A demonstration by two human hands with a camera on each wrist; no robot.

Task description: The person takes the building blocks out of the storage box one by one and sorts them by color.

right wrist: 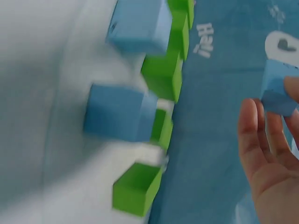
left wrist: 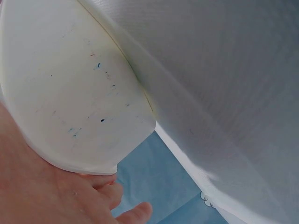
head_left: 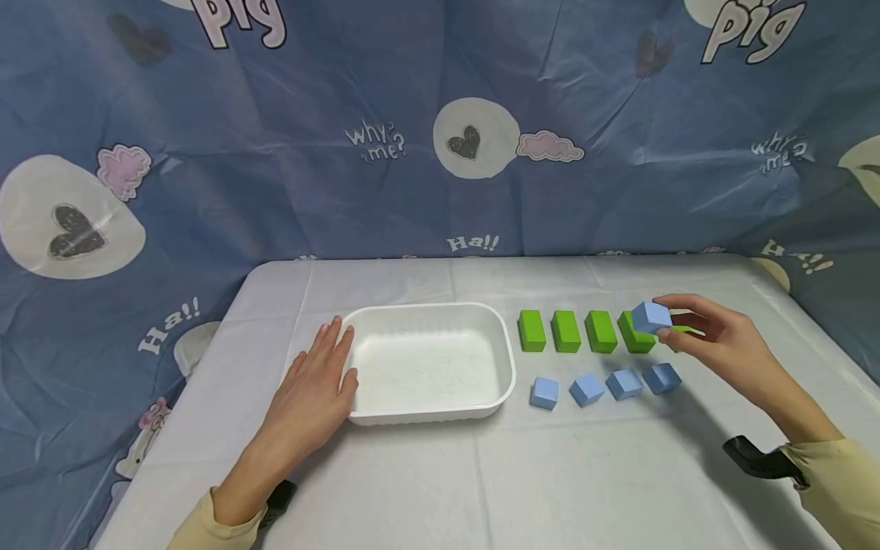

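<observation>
A blue block (head_left: 651, 317) is pinched between the thumb and fingers of my right hand (head_left: 725, 344), held up over the right end of a row of green blocks (head_left: 566, 331). In the right wrist view the pinched blue block (right wrist: 279, 87) shows against the blue cloth. Nearer to me, several blue blocks (head_left: 587, 389) lie in a second row on the table. My left hand (head_left: 312, 389) lies with straight fingers along the left rim of a white rectangular tray (head_left: 429, 417). From the left wrist, the tray's outer side (left wrist: 88, 93) shows small coloured marks.
A white cloth covers the table (head_left: 412, 489). Behind it hangs a blue printed curtain (head_left: 309, 198), which also falls along the left side. The tray's inside floor (head_left: 429, 367) shows bare white. Both blocks' rows stand to the right of the tray.
</observation>
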